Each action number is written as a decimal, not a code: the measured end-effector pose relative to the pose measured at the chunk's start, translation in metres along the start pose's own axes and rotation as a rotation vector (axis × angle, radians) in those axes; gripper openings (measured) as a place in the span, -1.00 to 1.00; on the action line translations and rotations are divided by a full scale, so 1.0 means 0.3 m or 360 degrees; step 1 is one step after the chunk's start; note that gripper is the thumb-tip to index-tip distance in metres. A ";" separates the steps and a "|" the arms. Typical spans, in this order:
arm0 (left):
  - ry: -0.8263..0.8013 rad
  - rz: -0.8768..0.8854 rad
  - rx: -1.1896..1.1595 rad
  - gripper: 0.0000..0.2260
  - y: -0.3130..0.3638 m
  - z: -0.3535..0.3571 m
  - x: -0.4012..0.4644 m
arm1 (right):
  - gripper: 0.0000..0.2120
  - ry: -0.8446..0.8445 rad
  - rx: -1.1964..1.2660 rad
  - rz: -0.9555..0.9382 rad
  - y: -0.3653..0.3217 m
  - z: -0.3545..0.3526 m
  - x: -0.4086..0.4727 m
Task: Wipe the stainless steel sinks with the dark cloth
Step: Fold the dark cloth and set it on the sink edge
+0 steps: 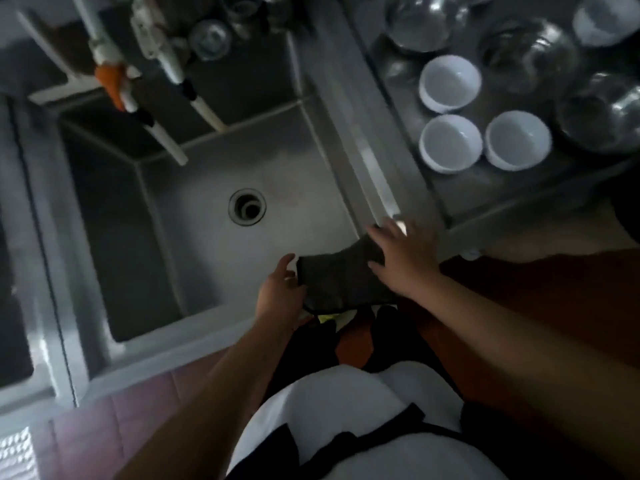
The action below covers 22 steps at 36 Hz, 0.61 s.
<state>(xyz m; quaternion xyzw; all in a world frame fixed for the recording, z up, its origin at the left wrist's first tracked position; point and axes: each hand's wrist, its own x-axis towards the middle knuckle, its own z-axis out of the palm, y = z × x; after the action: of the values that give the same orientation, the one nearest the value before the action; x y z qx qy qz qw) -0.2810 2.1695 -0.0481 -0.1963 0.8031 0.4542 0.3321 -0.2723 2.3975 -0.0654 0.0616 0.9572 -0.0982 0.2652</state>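
A deep stainless steel sink (194, 258) with a round drain (247, 206) fills the middle of the view. The dark cloth (337, 275) is stretched over the sink's near right corner, at the front rim. My left hand (278, 294) grips the cloth's left edge. Fingers spread, my right hand (405, 256) lies flat on the cloth's right end beside the sink's right rim. A second basin (14, 278) shows partly at the far left, across a steel divider.
White taps and pipes (162, 60), one with an orange part, hang over the sink's back. Glasses stand behind them. To the right, a steel counter (485, 188) holds three white bowls (450, 142) and several metal bowls (602, 116). Red floor tiles lie below.
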 end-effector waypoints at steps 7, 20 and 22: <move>0.0328 0.0057 0.0242 -0.49 -0.030 0.067 -0.086 | -0.47 -0.0026 -0.0106 -0.0541 0.116 0.051 -0.007; 0.0331 -0.0008 0.0159 -0.48 -0.194 -0.152 -0.274 | -0.36 -0.0375 -0.0024 -0.0660 -0.173 -0.223 -0.011; 0.0450 -0.0039 0.0176 -0.37 -0.256 -0.256 -0.339 | -0.38 -0.0339 0.0037 -0.0787 -0.327 -0.248 -0.055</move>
<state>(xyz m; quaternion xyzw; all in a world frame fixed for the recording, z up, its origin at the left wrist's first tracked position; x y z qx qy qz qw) -0.1894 2.0655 0.0064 -0.2493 0.8632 0.3730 0.2316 -0.3118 2.3173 0.0208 -0.1817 0.9087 -0.1769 0.3317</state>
